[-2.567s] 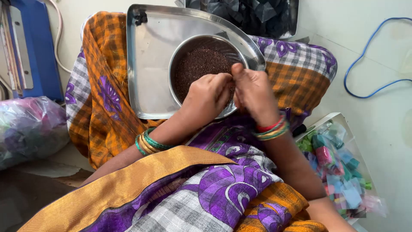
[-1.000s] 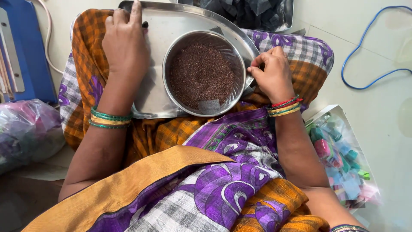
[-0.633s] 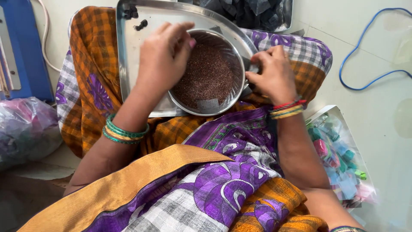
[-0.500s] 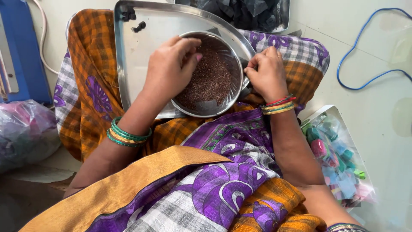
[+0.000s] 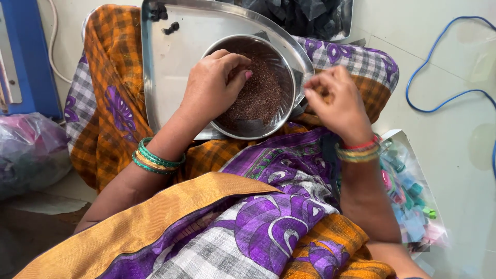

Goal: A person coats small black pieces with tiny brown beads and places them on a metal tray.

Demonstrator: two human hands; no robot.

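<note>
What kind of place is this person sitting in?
Probably a home floor used for small handwork. The person sits on pale floor tiles with a steel tray and round steel bowl of tiny reddish-brown grains on the lap, beside a clear bag of colourful bits.

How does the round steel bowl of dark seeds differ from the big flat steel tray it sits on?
The round steel bowl is deep, with high walls; the flat steel tray is shallow, with a low rim. The bowl holds a heap of small reddish-brown seeds; the tray is mostly bare, with a few dark bits near its far corner. The left hand reaches into the bowl, not onto the tray. Both are shiny metal and rest on the person's lap.
</note>
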